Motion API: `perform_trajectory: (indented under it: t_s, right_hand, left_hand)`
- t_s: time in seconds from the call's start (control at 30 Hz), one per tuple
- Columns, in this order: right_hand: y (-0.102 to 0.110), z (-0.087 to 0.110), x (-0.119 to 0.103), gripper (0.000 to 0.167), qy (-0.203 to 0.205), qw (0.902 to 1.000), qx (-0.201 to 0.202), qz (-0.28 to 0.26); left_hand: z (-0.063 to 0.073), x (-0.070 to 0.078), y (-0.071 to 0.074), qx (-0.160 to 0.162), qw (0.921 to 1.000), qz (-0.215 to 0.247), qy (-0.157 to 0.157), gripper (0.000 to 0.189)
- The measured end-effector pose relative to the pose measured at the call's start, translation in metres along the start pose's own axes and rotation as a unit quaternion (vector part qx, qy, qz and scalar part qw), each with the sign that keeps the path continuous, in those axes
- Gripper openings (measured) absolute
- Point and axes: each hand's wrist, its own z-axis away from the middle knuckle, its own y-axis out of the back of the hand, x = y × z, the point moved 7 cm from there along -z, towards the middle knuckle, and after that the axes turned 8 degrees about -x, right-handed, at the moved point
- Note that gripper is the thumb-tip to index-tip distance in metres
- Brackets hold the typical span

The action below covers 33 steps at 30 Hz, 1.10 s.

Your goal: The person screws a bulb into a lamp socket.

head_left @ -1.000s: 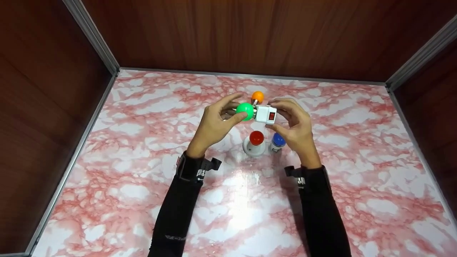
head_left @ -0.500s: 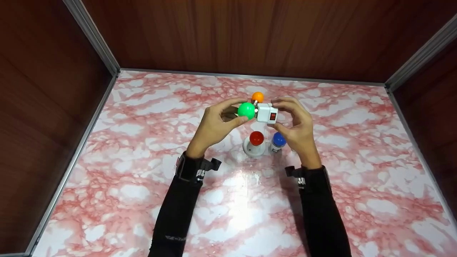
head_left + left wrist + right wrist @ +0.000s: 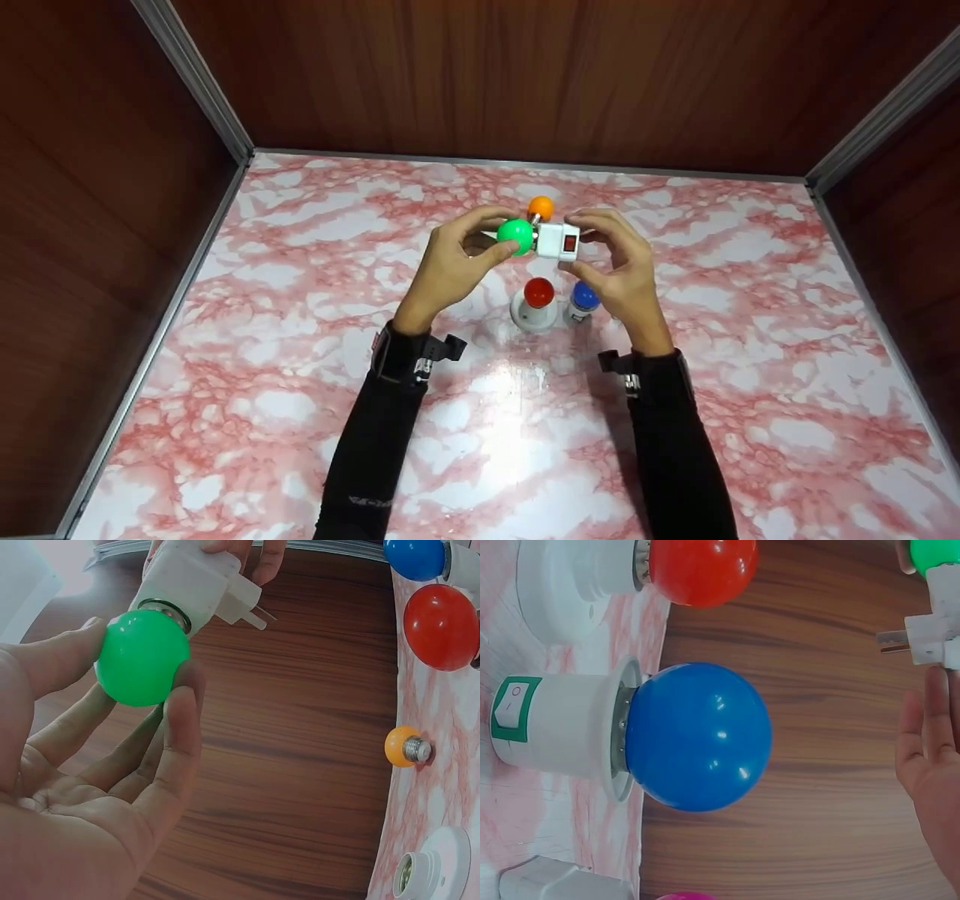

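Observation:
In the head view, my left hand (image 3: 450, 259) pinches a round green bulb (image 3: 514, 235) between thumb and fingers. My right hand (image 3: 622, 259) grips a white plug-in lamp holder (image 3: 551, 241) with a red rocker switch (image 3: 570, 243). Both are held above the table, side by side. The left wrist view has the green bulb (image 3: 142, 660) at the mouth of the lamp holder (image 3: 191, 585), a ring of metal showing between them. How far its thread sits inside is hidden. Metal prongs (image 3: 891, 637) stick out from the holder in the right wrist view.
A red bulb (image 3: 538, 292) stands in a round white base (image 3: 523, 318). Right of it is a blue bulb (image 3: 585, 295) in a white switched holder (image 3: 562, 720). Beyond the hands lies a loose orange bulb (image 3: 400, 748), near a bulbless white socket (image 3: 454, 862). Dark wood-grain walls (image 3: 495, 82) enclose the table.
Both hands, with the green bulb and the lamp holder, shifted slightly right and then back left. Each grip stays the same, and the other bulbs stay in place.

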Motion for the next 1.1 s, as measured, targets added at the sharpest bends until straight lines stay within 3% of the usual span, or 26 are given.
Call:
perform_trajectory:
  t_s: [0.27,0.63,1.1]
  right_hand:
    - [0.0000,0.0027,0.0026,0.053,-0.022,0.9997,-0.002,-0.003]
    - [0.0009,0.0026,0.0035,0.049,-0.062,0.9980,-0.007,-0.008]
    - [-0.0014,0.0032,-0.0004,0.051,-0.042,0.9990,-0.010,-0.012]
  left_hand:
    - [-0.0011,0.0012,-0.0005,-0.008,0.9999,-0.001,-0.008,0.050]
    - [-0.0008,0.0041,-0.0020,-0.014,0.9993,0.020,-0.028,0.047]
    - [0.0010,0.0046,-0.0016,-0.016,0.9992,0.023,-0.028,0.044]
